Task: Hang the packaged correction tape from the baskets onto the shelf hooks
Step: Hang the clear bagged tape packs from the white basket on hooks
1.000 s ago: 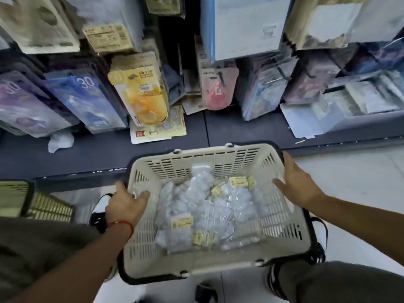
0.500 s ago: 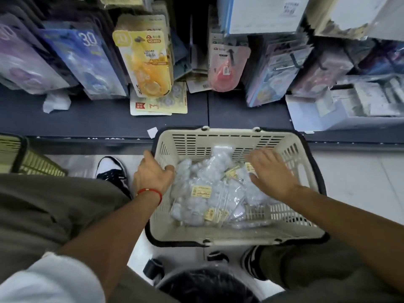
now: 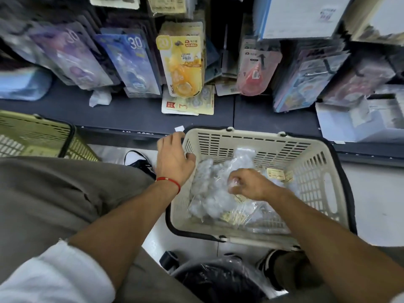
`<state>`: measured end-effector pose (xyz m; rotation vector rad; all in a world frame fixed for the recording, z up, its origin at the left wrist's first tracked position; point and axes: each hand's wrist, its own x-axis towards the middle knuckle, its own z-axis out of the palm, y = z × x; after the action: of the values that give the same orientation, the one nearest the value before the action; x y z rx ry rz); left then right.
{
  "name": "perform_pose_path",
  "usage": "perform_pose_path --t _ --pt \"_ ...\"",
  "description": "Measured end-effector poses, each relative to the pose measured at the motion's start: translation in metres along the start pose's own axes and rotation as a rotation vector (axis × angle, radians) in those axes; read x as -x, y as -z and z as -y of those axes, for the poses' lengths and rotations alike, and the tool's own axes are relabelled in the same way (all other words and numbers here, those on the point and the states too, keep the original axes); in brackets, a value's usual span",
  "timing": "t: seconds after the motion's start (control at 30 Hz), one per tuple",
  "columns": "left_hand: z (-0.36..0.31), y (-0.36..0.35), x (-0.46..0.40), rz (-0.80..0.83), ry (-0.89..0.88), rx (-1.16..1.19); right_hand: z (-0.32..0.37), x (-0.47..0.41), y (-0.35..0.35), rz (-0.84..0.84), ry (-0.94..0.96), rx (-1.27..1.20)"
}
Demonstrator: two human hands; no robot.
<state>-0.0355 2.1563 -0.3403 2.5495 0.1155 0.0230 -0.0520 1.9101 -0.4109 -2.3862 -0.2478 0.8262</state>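
Head view: right hand, flat before, now pinches a clear packet (left hand still grips the basket).

A pale floor carries the cream basket; a card pack lies on the dark shelf.

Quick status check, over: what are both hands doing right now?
Left hand grips cream basket's rim. Right hand pinches a clear packet from the pile. Nothing hung yet. Way to shelf hooks looks open.
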Motion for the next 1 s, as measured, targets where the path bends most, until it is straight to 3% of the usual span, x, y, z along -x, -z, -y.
perform_pose_path --t 0.07,0.17,0.2,0.27,0.33,0.43,0.5,0.57,0.67,0.83,1.0 --pt "-0.007 0.002 -0.001 -0.086 0.020 0.100 -0.005 0.014 0.031 -0.131 -0.066 -0.438" --pt "-0.023 0.007 -0.002 -0.240 0.207 0.390 0.006 0.032 0.059 -0.242 -0.041 -0.950" --pt "-0.029 0.009 -0.003 -0.219 0.296 0.528 0.014 0.032 0.060 -0.237 -0.012 -1.048" --pt "-0.042 0.014 -0.004 -0.018 0.486 0.859 0.038 0.025 0.051 -0.217 0.037 -1.146" --pt "-0.046 0.013 -0.003 0.146 0.548 1.023 0.066 0.011 0.030 -0.216 0.071 -1.131" --pt "-0.029 0.017 -0.005 0.067 0.553 0.922 0.088 -0.015 -0.008 -0.306 -0.081 -1.021" --pt "-0.011 0.023 -0.009 0.045 0.574 0.869 0.082 -0.029 -0.034 -0.380 -0.328 -0.711" --pt "0.006 0.030 -0.010 0.047 0.605 0.907 0.071 -0.039 -0.058 -0.268 -0.440 -0.344" --pt "0.018 0.033 -0.007 0.078 0.695 1.014 0.064 -0.047 -0.081 -0.127 -0.397 -0.295" --pt "0.012 0.037 -0.010 0.074 0.786 1.060 0.055 -0.027 -0.077 -0.383 -0.351 -0.606" --pt "-0.006 0.024 -0.012 0.090 0.737 0.907 0.046 0.027 -0.055 -0.628 -0.072 -0.171"
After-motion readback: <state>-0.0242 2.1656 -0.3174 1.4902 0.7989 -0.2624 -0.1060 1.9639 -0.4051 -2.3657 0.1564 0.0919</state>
